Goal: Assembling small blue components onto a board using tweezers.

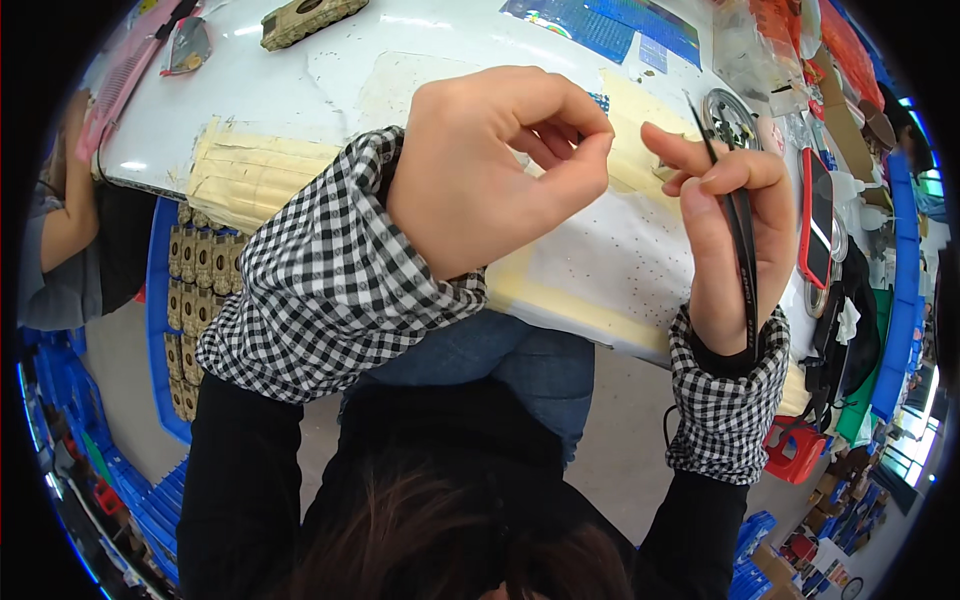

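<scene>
My left hand (490,165) is raised over the white table (300,80), thumb and fingertips pinched together; whether something tiny sits between them cannot be told. My right hand (725,225) holds black tweezers (740,230), tips pointing up and away near the left fingertips. Both wrists wear black-and-white checked sleeve covers. Under the hands lies a white work sheet (620,250) dotted with small dark specks and bordered with beige tape.
A tan toy tank (310,18) stands at the table's far edge. A red-cased phone (817,215) and a round metal dish (730,115) lie at right. A blue crate (190,290) with several tan parts sits at left, beside another person's arm (65,215).
</scene>
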A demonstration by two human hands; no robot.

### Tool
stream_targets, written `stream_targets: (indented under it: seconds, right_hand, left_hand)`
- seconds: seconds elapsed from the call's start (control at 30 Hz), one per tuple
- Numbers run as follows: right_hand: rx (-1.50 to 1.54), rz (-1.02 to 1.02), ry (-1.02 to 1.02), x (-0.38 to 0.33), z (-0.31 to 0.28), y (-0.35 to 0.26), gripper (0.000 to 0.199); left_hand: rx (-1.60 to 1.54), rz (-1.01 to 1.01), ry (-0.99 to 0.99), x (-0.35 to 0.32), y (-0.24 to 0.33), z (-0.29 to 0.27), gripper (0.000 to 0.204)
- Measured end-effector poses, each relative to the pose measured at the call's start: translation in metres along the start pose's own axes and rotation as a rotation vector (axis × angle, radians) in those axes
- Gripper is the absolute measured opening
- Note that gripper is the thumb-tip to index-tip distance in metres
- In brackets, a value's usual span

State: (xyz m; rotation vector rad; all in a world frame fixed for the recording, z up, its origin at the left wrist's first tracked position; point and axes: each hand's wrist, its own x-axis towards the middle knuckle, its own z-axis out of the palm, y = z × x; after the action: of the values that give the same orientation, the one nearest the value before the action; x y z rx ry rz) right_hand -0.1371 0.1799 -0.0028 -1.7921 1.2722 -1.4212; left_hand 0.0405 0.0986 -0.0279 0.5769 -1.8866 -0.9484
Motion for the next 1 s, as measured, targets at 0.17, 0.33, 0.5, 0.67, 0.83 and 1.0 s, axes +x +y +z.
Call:
stream_targets:
  seconds: [0.17,0.33,0.5,0.67,0.83,1.0]
  right_hand:
    - [0.001,-0.025,0.123,0.001,-0.004,0.002,0.008]
    - [0.019,-0.162,0.123,0.002,-0.010,0.005,0.009]
    - [0.004,-0.249,0.184,0.002,-0.010,0.005,0.010]
    - [-0.035,-0.157,0.209,-0.001,-0.018,0.006,0.009]
    - [-0.055,-0.187,0.205,0.000,-0.020,0.006,0.009]
    - [0.137,0.093,0.454,0.001,-0.004,-0.013,0.011]
  left_hand:
    - [0.383,0.524,-0.212,0.004,-0.002,0.005,0.021]
    - [0.703,0.851,-0.553,0.009,0.003,0.006,0.023]
    - [0.898,1.004,-0.659,0.020,0.006,0.015,0.018]
    - [1.015,1.060,-0.759,0.021,0.008,0.022,0.016]
    - [1.083,1.035,-0.834,0.019,0.018,0.023,0.018]
    - [0.759,0.753,-0.737,0.032,0.002,0.013,0.018]
